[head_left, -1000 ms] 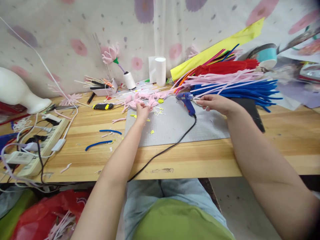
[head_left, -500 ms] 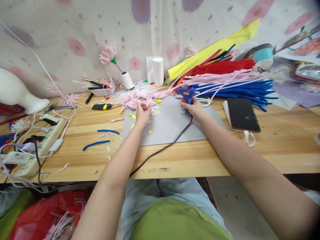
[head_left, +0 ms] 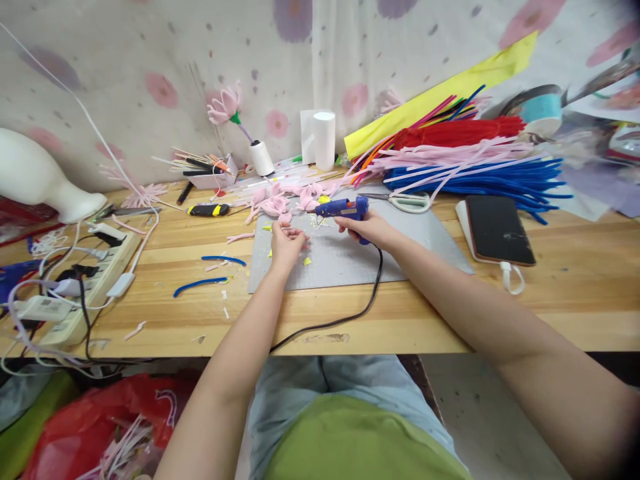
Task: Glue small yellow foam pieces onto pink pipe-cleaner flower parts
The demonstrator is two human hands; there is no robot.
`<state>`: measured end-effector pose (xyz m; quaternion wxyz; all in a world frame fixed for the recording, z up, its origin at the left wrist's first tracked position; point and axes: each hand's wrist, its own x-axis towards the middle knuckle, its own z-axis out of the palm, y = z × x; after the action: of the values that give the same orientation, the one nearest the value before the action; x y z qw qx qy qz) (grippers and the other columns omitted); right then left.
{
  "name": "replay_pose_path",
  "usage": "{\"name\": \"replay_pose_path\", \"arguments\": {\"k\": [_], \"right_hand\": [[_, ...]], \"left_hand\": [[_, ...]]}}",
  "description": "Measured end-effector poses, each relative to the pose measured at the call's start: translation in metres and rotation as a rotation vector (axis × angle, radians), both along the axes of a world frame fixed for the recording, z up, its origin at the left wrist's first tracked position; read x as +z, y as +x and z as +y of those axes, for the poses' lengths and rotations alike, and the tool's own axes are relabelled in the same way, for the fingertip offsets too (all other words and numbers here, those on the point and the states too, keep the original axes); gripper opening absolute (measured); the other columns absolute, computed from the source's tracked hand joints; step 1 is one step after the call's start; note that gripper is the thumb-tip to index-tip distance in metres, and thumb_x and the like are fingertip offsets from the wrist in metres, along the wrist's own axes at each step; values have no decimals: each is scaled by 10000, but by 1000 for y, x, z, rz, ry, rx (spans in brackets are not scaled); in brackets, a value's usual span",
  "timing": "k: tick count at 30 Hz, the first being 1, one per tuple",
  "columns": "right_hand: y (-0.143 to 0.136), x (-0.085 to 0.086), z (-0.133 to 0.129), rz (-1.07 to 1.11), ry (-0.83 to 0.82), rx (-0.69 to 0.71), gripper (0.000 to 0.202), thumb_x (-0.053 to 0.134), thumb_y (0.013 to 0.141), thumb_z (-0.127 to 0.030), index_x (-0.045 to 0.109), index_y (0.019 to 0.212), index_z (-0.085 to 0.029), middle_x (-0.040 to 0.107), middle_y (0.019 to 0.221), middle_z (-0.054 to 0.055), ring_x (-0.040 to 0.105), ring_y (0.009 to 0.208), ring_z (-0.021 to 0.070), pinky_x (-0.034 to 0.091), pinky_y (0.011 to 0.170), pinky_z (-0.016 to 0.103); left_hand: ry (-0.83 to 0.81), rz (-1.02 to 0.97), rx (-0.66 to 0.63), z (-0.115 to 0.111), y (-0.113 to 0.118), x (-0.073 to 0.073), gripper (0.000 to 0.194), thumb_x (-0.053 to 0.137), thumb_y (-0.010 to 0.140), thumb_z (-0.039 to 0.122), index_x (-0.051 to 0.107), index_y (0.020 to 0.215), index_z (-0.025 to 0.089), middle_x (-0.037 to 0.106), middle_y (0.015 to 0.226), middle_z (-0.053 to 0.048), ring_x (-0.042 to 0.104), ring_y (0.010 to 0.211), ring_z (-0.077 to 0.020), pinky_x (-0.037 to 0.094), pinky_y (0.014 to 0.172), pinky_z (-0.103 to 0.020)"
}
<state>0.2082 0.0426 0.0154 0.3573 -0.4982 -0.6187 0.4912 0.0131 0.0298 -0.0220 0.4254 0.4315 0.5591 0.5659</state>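
My right hand (head_left: 367, 229) is wrapped round a blue glue gun (head_left: 343, 209), its nozzle pointing left over the grey mat (head_left: 340, 267). To its left, my left hand (head_left: 289, 243) is closed in a pinch; a pink petal piece (head_left: 285, 218) shows at its fingertips. Pink fuzzy petals (head_left: 274, 202) lie just behind it. Small white bits (head_left: 325, 222) and yellow scraps (head_left: 307, 261) rest on the mat. The gun's black cord (head_left: 320, 326) runs down to the table's front edge.
Scissors (head_left: 410, 201) and bundles of blue (head_left: 480, 179) and red stems (head_left: 455, 133) lie at the back right. A phone (head_left: 500, 230) is farther right. A utility knife (head_left: 208, 210) and a power strip (head_left: 100, 280) are on the left.
My right hand has brought the glue gun left and nearer, turning its nozzle toward my left hand. My left hand has come slightly nearer, away from the petal pile. The view has shifted a little.
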Motion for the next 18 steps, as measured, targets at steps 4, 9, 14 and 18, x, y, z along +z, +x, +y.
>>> {"name": "replay_pose_path", "arguments": {"k": [4, 9, 14, 18], "right_hand": [[-1, -16, 0, -77, 71, -59, 450, 633, 658, -623, 597, 667, -175, 525, 484, -12, 399, 400, 76, 335, 414, 243], [3, -21, -7, -132, 175, -2, 453, 629, 673, -580, 669, 846, -163, 618, 608, 10, 514, 522, 118, 419, 523, 256], [-2, -21, -12, -191, 255, 33, 412, 639, 681, -534, 699, 863, -169, 695, 767, 33, 599, 703, 181, 465, 695, 307], [-4, -22, -11, -206, 273, 32, 424, 624, 701, -528, 705, 910, -167, 706, 816, 42, 615, 750, 198, 468, 724, 314]], "left_hand": [[1, -22, 33, 0, 0, 1, 443, 643, 621, 144, 301, 889, 229, 561, 664, 69, 656, 611, -137, 511, 495, -222], [5, -60, 42, -2, 2, 3, 444, 654, 630, 146, 306, 891, 232, 564, 661, 74, 657, 601, -128, 525, 534, -232], [7, -52, 40, -3, 2, 4, 450, 654, 634, 145, 305, 904, 235, 565, 668, 74, 661, 605, -131, 533, 572, -251], [10, -34, 34, -3, 2, 2, 449, 650, 640, 148, 298, 904, 235, 563, 665, 75, 660, 606, -132, 533, 578, -255]]}}
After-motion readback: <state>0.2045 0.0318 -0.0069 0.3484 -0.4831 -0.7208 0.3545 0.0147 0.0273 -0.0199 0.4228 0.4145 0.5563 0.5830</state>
